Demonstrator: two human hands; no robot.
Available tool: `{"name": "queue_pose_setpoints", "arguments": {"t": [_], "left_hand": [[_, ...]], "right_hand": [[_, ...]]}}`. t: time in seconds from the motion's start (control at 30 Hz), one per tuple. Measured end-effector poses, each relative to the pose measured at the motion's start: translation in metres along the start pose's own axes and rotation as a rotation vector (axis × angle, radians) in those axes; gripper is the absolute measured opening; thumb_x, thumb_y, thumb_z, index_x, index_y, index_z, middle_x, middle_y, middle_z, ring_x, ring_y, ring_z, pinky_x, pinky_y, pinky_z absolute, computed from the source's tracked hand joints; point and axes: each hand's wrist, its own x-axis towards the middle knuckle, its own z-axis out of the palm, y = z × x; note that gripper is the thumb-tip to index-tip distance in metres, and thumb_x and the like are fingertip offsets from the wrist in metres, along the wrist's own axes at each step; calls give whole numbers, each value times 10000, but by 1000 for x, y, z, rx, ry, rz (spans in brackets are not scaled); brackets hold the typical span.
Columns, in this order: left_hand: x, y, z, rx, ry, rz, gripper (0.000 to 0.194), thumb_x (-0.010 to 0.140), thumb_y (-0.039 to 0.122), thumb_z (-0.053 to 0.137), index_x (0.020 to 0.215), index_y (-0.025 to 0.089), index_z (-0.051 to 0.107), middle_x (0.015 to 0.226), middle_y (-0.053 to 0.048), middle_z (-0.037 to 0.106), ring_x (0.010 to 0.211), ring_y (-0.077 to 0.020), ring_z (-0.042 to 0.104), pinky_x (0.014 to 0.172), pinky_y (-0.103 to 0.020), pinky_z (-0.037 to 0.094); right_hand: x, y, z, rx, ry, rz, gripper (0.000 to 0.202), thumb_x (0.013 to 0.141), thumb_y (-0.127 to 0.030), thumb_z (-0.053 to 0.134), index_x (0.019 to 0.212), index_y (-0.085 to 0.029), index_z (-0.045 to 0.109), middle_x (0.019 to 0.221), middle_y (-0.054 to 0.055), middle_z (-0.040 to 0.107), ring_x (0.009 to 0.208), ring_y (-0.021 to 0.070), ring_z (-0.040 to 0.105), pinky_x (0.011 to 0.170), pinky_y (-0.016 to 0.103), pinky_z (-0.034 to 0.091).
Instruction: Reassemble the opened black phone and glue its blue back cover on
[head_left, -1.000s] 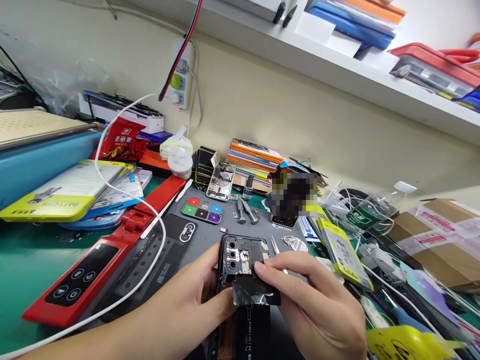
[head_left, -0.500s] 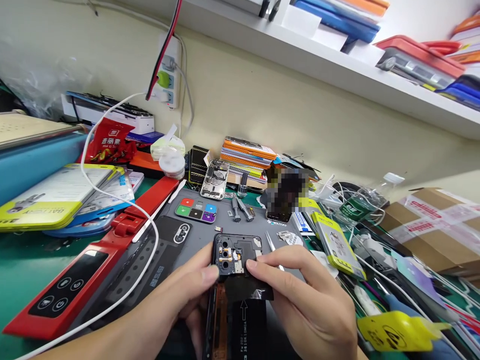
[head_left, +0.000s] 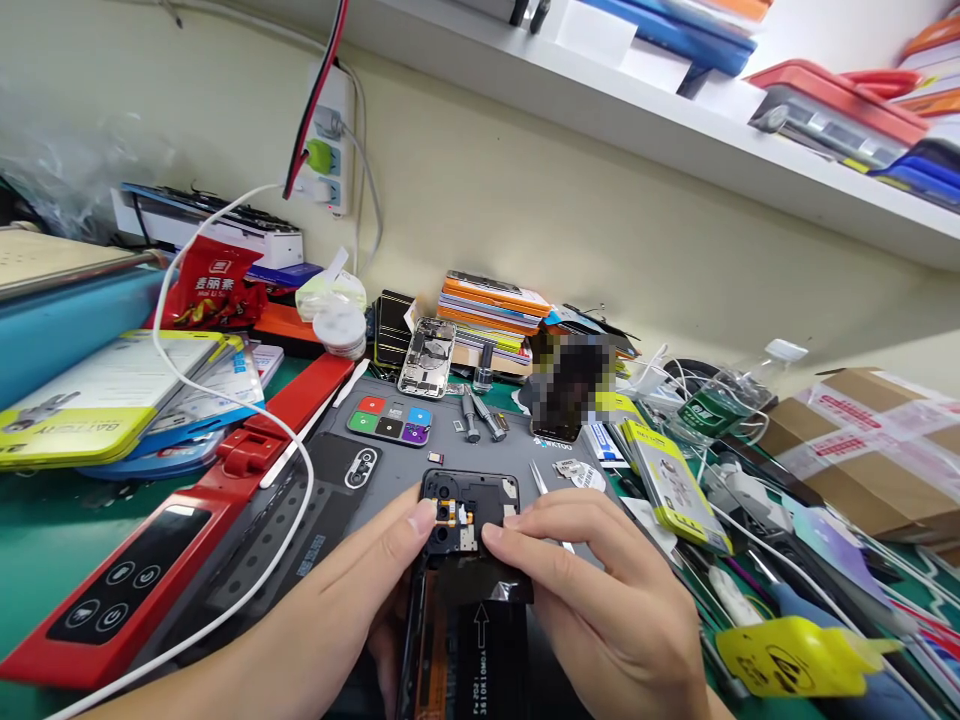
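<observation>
Above "3610K10M0A" lettering, both hands [head_left: 394,565] [head_left: 607,575], fingers curled, grip the opened phone [head_left: 480,505].

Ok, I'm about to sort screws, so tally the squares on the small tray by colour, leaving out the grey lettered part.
Red square: 1
Blue square: 1
Green square: 1
Black square: 1
Purple square: 1
Total: 5
</observation>
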Motion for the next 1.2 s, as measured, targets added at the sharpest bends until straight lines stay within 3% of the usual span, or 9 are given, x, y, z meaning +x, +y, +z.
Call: {"name": "queue_pose_setpoints", "arguments": {"t": [0.3,0.47,0.57,0.67,0.73,0.8,0.87,1.07,1.2], "left_hand": [[1,-3,1,-25,95,30,555,995,649,496,1408,286,572,817,-1,700,651,-185,670,509,-245,557],[5,-7,-1,-109,144,21,563,960,655,548,1339,251,652,740,-4,699,575,-190,624,480,-265,518],[7,-9,-4,-108,191,22,532,962,631,559,1316,249,669,788,-18,729,629,-205,649,493,-261,509],[7,-9,-5,-86,211,35,519,960,619,574,1298,239,681,834,-35,754,681,-215,673,512,-254,514],[7,-8,-4,-72,194,31,537,962,632,563,1293,227,680,855,-44,761,675,-214,676,514,-259,528],[7,-7,-2,-47,164,23,549,975,641,533,1301,220,664,873,-46,759,667,-209,679,511,-260,541],[6,-6,-1,-16,143,13,548,993,641,502,1314,220,642,884,-41,754,642,-194,674,502,-255,546],[5,-8,-1,10,144,-3,597,974,678,506,1353,225,596,975,-58,770,570,-180,684,480,-259,571],[6,-13,-2,48,160,-10,654,964,712,485,1361,201,582,839,-47,764,484,-184,665,452,-278,581]], "right_hand": [[5,-5,3,-14,-10,31,365,865,63,622,1060,-184,808,918,64,756,906,181,636,802,301,587],[4,-7,1,57,-122,137,398,869,-86,577,1207,-202,755,1128,96,720,1011,218,663,881,364,578],[0,-7,2,220,-84,328,302,952,-190,532,1171,-257,727,1143,67,692,1052,208,667,913,347,564],[-1,-7,9,459,40,696,101,991,-340,601,1038,-255,631,943,12,646,842,160,663,742,274,574],[1,-6,14,702,-26,923,214,982,-443,637,1013,-243,566,846,-22,604,677,123,618,608,231,546],[3,-6,17,908,-153,1069,292,972,-503,647,1000,-223,567,833,-22,607,639,108,598,578,215,533],[4,-6,18,1020,-212,1133,335,946,-528,680,955,-202,605,834,-12,617,672,109,599,598,206,536],[3,-5,15,1169,-179,1236,380,886,-556,748,872,-187,660,816,-11,601,710,101,600,615,177,527],[1,-2,15,1270,-143,1272,346,822,-463,833,825,-172,646,778,-13,607,674,89,581,585,160,523]]}}
